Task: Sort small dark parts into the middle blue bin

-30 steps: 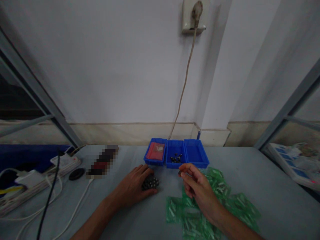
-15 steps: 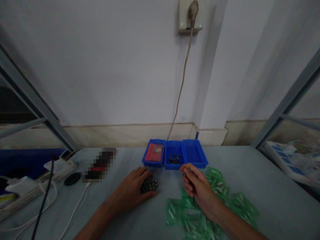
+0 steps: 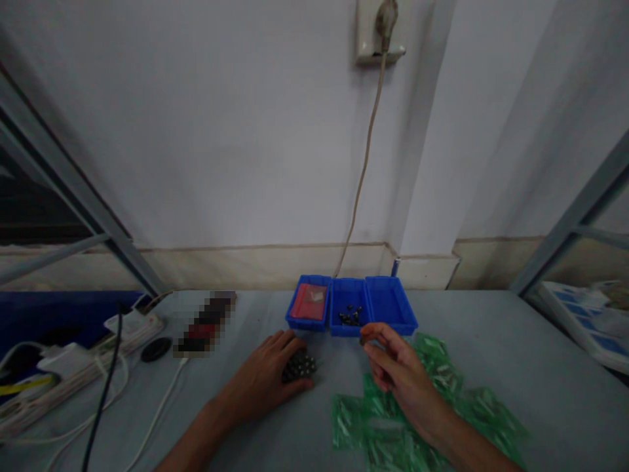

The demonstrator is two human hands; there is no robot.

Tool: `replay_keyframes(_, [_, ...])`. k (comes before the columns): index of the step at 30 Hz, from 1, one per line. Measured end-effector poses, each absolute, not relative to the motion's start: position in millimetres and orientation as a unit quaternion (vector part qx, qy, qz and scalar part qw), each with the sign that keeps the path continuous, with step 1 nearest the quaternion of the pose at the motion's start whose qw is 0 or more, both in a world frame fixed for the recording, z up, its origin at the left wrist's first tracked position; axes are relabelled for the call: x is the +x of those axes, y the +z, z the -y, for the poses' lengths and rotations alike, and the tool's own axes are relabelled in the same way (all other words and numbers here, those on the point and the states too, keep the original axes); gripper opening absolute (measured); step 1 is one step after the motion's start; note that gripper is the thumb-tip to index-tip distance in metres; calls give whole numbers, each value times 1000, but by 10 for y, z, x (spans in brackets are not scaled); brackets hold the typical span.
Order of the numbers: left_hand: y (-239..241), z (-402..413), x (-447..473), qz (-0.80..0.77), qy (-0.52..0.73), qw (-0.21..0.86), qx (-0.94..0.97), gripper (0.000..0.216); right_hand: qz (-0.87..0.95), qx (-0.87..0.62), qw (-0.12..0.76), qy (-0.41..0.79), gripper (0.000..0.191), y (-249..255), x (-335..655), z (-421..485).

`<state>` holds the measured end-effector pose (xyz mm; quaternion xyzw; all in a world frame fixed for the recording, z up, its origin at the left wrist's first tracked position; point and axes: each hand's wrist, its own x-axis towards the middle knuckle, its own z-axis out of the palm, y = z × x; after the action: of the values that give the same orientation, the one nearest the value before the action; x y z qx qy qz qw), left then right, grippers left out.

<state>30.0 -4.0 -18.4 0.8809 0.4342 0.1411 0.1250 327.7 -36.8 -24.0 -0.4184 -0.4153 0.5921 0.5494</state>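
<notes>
My left hand (image 3: 268, 372) rests on the table, thumb and fingers curved round a cluster of small dark metal pieces (image 3: 299, 366) with shiny ends. My right hand (image 3: 396, 364) hovers in front of the blue bins, thumb and forefinger pinched on a small dark piece (image 3: 363, 340), mostly hidden by the fingertips. Several similar loose pieces (image 3: 350, 316) lie in the middle blue bin (image 3: 348, 288). Below and beside my right hand are several green-tinted clear bags (image 3: 348, 419) with thin pale or metallic contents.
The left blue bin (image 3: 295, 322) holds a red packet (image 3: 309, 301); the right bin (image 3: 390, 301) adjoins the middle one. At left are a blurred-out device (image 3: 206, 324) with a white cable, a black disc (image 3: 156, 349) and a power strip (image 3: 73, 373). Frame posts (image 3: 550, 242) flank the table.
The whole view has shifted slightly, so things appear farther right. My right hand's fingers have tilted a little at the pinch. My left hand stays round the metal pieces.
</notes>
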Motion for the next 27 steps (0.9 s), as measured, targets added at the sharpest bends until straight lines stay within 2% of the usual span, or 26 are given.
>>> replay_keyframes(27, [-187,13,313,-443,147,124,876,49,391,-387,540,637,45,-261,3236,349])
